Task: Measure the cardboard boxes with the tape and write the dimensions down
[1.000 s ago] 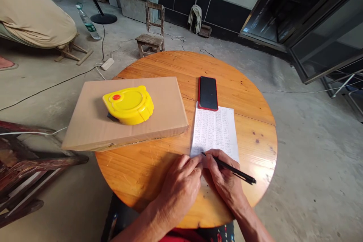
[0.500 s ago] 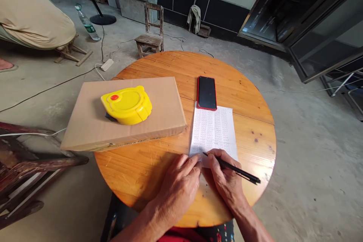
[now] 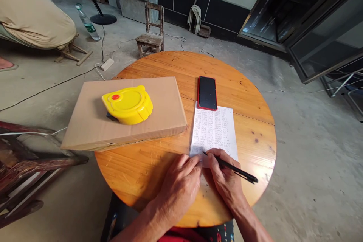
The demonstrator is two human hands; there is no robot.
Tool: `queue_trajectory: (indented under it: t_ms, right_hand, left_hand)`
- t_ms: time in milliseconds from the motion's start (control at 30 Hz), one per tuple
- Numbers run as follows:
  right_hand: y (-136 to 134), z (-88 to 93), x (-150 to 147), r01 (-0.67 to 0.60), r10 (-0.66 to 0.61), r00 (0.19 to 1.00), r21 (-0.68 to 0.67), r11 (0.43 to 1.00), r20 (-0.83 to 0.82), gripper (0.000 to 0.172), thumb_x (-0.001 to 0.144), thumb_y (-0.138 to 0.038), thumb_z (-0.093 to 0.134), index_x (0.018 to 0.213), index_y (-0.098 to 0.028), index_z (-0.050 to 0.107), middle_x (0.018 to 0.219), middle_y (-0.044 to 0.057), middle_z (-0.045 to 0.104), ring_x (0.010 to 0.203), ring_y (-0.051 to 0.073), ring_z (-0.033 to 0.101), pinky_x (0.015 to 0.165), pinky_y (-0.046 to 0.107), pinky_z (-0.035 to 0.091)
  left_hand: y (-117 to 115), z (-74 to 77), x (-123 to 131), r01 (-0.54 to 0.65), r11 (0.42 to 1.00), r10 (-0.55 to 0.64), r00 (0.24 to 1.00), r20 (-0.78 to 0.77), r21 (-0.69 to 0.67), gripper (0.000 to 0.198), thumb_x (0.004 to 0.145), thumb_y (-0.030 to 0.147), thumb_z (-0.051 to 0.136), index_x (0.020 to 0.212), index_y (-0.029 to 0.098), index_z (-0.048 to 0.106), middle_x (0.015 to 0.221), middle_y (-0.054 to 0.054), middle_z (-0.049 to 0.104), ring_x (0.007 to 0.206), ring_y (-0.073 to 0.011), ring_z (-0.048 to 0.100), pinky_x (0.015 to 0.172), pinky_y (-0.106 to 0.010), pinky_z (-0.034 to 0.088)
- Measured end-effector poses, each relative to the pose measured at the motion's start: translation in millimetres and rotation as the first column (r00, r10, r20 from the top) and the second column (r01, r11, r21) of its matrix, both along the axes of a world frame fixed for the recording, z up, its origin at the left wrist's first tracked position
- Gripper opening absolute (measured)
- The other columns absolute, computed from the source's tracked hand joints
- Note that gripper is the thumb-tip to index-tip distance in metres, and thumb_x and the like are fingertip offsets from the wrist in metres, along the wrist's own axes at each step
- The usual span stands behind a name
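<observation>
A black pen (image 3: 238, 171) is pinched in my right hand (image 3: 227, 179), its tip on the lower part of a white sheet of paper (image 3: 213, 130). Rows of small handwritten marks fill much of the sheet. My left hand (image 3: 181, 183) lies palm down, fingers stretched out, with the fingertips pressing the sheet's lower left edge. Resting on the top edge of the paper is a phone (image 3: 207, 93) in a red case, its screen dark.
A cardboard box (image 3: 159, 124) with a yellow tape-measure-shaped case (image 3: 129, 104) on it covers the left of the round wooden table (image 3: 244, 94). Beyond stand a small wooden chair (image 3: 150, 38) and a water bottle (image 3: 87, 22). A person's foot (image 3: 7, 64) shows at far left.
The pen's rear end has swung slightly left and up as the right hand shifts a little. My left hand, the paper and the phone stay in place.
</observation>
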State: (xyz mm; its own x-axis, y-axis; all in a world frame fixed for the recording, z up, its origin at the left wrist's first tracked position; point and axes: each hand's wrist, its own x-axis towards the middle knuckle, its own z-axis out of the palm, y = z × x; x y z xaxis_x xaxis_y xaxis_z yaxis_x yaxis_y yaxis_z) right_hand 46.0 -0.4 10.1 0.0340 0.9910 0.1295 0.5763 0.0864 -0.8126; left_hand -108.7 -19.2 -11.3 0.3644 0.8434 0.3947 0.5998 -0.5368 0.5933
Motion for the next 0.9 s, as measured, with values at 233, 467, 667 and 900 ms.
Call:
queue_trajectory:
  t_ms: [233,467,667,900]
  right_hand:
    - [0.5,-0.3,-1.0,-0.010,0.010,1.000,0.005,1.000,0.003,0.019,0.092,-0.026,0.054,0.079,-0.019,0.064,0.062,-0.003,0.058,0.054,0.011,0.050,0.051,0.022,0.041]
    - [-0.2,-0.2,0.2,-0.023,0.023,1.000,0.005,1.000,0.013,0.019,0.092,-0.026,0.053,0.078,-0.019,0.064,0.061,-0.003,0.058,0.053,0.011,0.049,0.050,0.022,0.040]
    - [-0.3,0.6,-1.8,-0.017,0.016,0.999,0.020,1.000,0.045,0.020,0.092,-0.026,0.053,0.077,-0.018,0.064,0.061,-0.003,0.058,0.051,0.010,0.048,0.049,0.021,0.039]
    - [0.0,-1.3,-0.6,-0.019,0.018,0.998,0.022,1.000,0.059,0.021,0.092,-0.027,0.054,0.076,-0.018,0.064,0.059,-0.004,0.058,0.050,0.010,0.048,0.049,0.021,0.040]
  left_hand:
    - [0.2,0.8,-0.3,0.002,1.000,-0.002,1.000,0.015,-0.013,0.028,0.088,0.002,0.047,0.107,0.012,0.065,0.115,-0.009,0.068,0.095,-0.0228,0.061,0.084,-0.039,0.058]
    - [-0.2,0.6,-0.5,0.005,1.000,-0.005,1.000,0.020,-0.013,0.030,0.088,0.002,0.046,0.110,0.013,0.065,0.116,-0.009,0.068,0.098,-0.0223,0.061,0.086,-0.039,0.058]
    - [0.0,1.6,-0.7,0.013,1.000,-0.012,1.000,0.014,-0.017,0.031,0.088,0.002,0.046,0.112,0.012,0.064,0.117,-0.009,0.068,0.097,-0.0228,0.061,0.087,-0.039,0.057]
    - [0.2,0.8,-0.4,0.019,0.999,-0.019,1.000,0.016,-0.031,0.030,0.088,0.002,0.046,0.111,0.012,0.063,0.118,-0.009,0.067,0.097,-0.0228,0.059,0.086,-0.039,0.057]
